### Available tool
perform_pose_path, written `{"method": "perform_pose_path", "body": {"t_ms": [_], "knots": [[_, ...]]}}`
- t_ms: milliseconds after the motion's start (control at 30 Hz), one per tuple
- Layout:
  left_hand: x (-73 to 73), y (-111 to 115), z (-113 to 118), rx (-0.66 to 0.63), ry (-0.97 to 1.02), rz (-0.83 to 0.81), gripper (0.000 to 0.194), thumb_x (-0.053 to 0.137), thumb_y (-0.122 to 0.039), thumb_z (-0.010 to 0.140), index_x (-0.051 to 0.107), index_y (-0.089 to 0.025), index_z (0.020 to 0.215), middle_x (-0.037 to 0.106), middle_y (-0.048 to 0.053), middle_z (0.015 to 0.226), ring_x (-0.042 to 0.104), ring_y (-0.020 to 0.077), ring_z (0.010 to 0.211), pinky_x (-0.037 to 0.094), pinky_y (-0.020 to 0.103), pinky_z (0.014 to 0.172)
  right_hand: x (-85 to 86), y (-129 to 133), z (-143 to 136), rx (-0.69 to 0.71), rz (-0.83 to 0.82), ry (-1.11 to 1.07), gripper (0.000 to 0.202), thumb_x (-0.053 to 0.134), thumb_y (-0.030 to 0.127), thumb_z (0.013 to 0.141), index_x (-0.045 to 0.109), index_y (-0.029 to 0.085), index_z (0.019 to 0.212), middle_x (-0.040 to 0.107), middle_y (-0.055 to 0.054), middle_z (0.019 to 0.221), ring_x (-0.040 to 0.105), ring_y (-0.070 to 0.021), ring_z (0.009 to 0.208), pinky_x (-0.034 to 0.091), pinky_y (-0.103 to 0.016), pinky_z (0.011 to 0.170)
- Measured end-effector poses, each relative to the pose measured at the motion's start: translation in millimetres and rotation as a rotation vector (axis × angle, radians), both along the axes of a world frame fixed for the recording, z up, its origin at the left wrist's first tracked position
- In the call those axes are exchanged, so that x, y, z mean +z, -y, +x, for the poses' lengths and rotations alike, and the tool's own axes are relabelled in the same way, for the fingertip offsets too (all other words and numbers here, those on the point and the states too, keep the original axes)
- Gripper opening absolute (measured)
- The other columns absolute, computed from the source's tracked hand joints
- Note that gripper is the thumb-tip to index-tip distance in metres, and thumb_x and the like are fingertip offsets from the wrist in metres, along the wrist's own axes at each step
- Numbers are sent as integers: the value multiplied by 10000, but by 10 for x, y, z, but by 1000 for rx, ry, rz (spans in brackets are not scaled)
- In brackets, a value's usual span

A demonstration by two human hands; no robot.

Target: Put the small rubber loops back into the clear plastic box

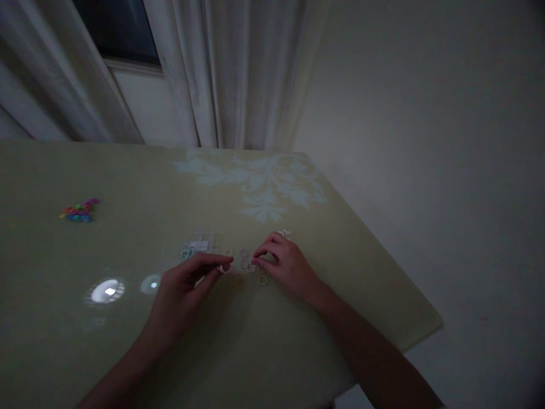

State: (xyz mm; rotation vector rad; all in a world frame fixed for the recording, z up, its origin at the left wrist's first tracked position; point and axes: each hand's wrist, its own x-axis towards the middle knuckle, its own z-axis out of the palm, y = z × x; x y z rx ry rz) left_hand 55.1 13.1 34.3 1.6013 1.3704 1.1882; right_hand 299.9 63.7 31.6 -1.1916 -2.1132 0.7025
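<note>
My left hand (187, 289) pinches a small pale ring (223, 268) between thumb and forefinger, just above the table. Thumb and forefinger of my right hand (287, 264) are closed on another small whitish ring (251, 263). Between and around the hands lie several thin rings: a purplish ring (244, 253), an orange ring (240, 282) and a yellowish ring (263, 279). Behind my left hand sits a clear compartment box (208, 238) with a white label and greenish rings (186, 253) at its left. White pieces (284, 233) show partly behind my right hand.
A pile of bright multicoloured pieces (79, 211) lies on the left of the glossy table (140, 182). The table's right edge runs diagonally beside a pale wall (426, 142). Curtains (247, 74) hang behind the far edge. Lamp reflections shine on the tabletop.
</note>
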Motion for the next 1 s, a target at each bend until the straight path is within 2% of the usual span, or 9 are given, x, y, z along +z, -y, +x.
{"method": "perform_pose_path", "body": {"t_ms": [133,300,467,533,600,733,900,1000], "knots": [[2,5,3,17,30,8,141,744,-352,893,828,-259,957,853,31,922,815,215,830,652,291,776,-57,60,-42,88,-35,120,80,822,235,919,786,202,982,652,-47,1026,637,-185,938,484,-311,849],[-8,2,8,9,10,-4,108,774,-344,866,842,-271,907,855,19,890,811,215,805,648,283,752,-70,82,-66,165,30,259,42,745,211,964,760,174,977,655,-73,1029,622,-200,941,475,-323,848],[-24,-18,-29,1,-33,47,159,741,-295,872,871,-306,963,863,16,929,809,206,832,635,276,759,-80,81,-114,140,107,384,38,679,173,938,687,156,905,618,-78,955,566,-212,876,462,-345,836],[-30,-31,-26,-32,-17,86,170,731,-269,864,876,-303,946,860,23,918,806,203,829,630,270,755,-59,96,-131,131,80,294,33,652,157,934,655,168,902,598,-68,958,560,-207,895,461,-336,841],[-32,-37,-3,-75,4,115,174,720,-247,854,877,-289,915,855,33,891,801,204,811,627,263,725,-20,122,-141,147,3,89,32,643,163,945,634,182,921,584,-49,975,560,-189,910,462,-309,833],[-14,-11,70,-110,47,56,156,739,-239,845,867,-273,928,856,32,871,801,205,766,636,260,684,47,195,-172,197,-224,-268,124,645,307,1003,637,195,949,546,-10,939,512,-143,799,438,-264,728],[56,34,106,-136,44,52,116,760,-251,867,856,-278,925,846,11,864,789,184,756,620,236,684,58,240,-216,241,-374,-391,212,681,396,995,682,189,950,544,-5,925,517,-136,786,419,-266,700],[87,41,105,-114,31,103,76,765,-269,870,838,-261,851,817,12,809,766,173,719,604,226,651,63,197,-196,185,-358,-422,232,684,405,1005,720,184,942,577,-16,926,553,-148,813,438,-277,720]]}}
